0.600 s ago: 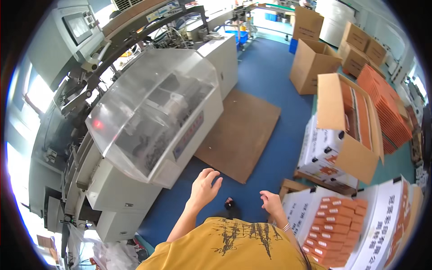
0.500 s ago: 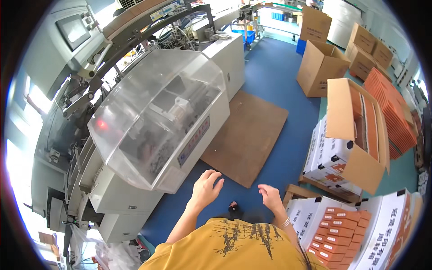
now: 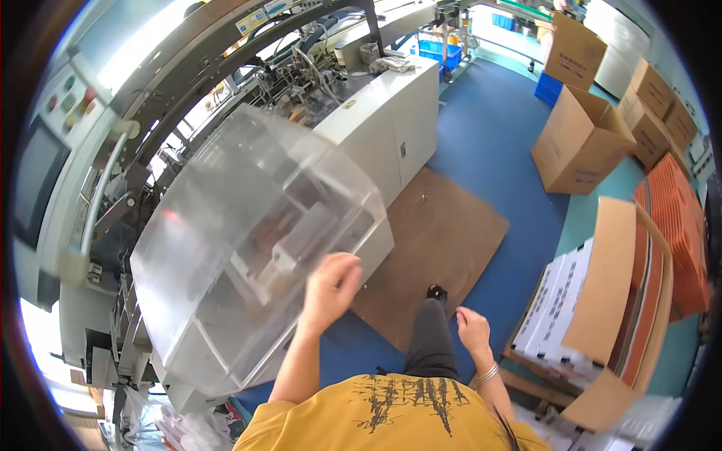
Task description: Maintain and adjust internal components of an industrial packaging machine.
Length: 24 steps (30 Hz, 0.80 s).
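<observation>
My left hand (image 3: 332, 292), slightly blurred, is raised with its fingers curled at the front edge of a clear plastic machine cover (image 3: 203, 248). What the fingers hold, if anything, is hidden, and I cannot tell whether they grip that edge. Metal parts (image 3: 282, 267) show hazily through the plastic, near a small red light (image 3: 171, 216). My right hand (image 3: 472, 329) hangs to the right of my leg, fingers curled in and nothing visible in them. My foot (image 3: 436, 293) is on a brown board (image 3: 444, 233) on the floor.
A white cabinet (image 3: 391, 120) adjoins the machine. To the right are an open carton (image 3: 617, 308) holding orange-brown sheets, an orange stack (image 3: 673, 233), and an open cardboard box (image 3: 583, 139). A control panel (image 3: 68, 105) stands at left. Plastic bags (image 3: 162, 421) lie lower left.
My view has shifted, with one foot now forward on the board. The left hand has moved to the cover's edge and curled more. The cover looks larger, and its labelled front panel no longer shows.
</observation>
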Available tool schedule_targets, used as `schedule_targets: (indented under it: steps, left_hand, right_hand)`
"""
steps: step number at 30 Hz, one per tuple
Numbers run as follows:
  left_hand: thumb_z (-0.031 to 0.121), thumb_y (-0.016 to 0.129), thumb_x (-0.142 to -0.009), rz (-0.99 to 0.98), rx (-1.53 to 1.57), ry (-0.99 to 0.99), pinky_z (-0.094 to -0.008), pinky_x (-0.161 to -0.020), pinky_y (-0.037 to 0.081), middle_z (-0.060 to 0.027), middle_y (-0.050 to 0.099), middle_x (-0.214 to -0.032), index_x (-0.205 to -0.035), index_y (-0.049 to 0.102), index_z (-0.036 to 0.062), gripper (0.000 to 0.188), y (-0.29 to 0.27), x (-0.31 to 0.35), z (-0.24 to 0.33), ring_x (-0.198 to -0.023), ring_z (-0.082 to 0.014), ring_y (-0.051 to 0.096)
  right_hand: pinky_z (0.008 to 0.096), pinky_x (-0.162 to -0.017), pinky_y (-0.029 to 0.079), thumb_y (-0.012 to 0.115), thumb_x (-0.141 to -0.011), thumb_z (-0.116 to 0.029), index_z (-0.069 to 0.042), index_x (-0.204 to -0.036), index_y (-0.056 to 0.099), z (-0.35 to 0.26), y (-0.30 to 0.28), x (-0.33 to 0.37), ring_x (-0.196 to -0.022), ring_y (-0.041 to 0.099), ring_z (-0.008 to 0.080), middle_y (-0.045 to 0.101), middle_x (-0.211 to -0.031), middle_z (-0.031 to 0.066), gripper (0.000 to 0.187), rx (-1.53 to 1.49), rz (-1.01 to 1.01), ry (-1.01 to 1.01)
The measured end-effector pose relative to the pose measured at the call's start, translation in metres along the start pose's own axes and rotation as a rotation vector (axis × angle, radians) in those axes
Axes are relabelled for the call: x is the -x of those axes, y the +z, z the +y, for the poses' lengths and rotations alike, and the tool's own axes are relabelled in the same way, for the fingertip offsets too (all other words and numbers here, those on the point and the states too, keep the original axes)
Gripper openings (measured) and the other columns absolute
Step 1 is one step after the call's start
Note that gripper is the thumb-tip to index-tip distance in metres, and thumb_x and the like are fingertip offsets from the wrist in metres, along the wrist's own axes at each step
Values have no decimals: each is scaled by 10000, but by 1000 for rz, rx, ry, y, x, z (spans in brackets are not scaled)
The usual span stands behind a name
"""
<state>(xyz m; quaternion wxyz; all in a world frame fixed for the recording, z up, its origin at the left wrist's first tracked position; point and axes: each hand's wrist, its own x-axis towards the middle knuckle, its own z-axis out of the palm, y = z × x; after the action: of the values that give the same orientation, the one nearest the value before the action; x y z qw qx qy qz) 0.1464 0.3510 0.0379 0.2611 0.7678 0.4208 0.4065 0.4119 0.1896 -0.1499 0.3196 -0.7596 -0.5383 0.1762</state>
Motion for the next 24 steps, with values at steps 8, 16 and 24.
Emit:
schedule_targets:
  steps: [8,16,24]
  left_hand:
    - [102,581,-880,601,-225,-284,-211,-662,438,-20,604,-754,-962,624,4,135,-34,-210,-45,-691,-67,526]
    - [127,576,-884,723,-361,-451,-232,-554,411,-23,533,-643,-926,614,14,127,-41,-225,-78,-570,-83,457]
    - [107,671,-783,675,-503,-582,-239,-470,342,-33,455,-562,-895,617,33,145,-35,-243,-79,-483,-112,406]
  right_hand:
    - [427,-751,507,660,-762,-211,-88,-1071,592,29,-81,-171,-884,631,324,659,-923,155,338,269,-508,33]
    - [391,-739,506,643,-785,-237,-61,-1117,585,-23,-99,-344,-841,636,298,662,-864,136,380,197,-476,-107]
    - [395,-746,503,630,-797,-249,-73,-1103,584,-82,-36,-483,-851,630,307,655,-899,132,356,190,-774,-378]
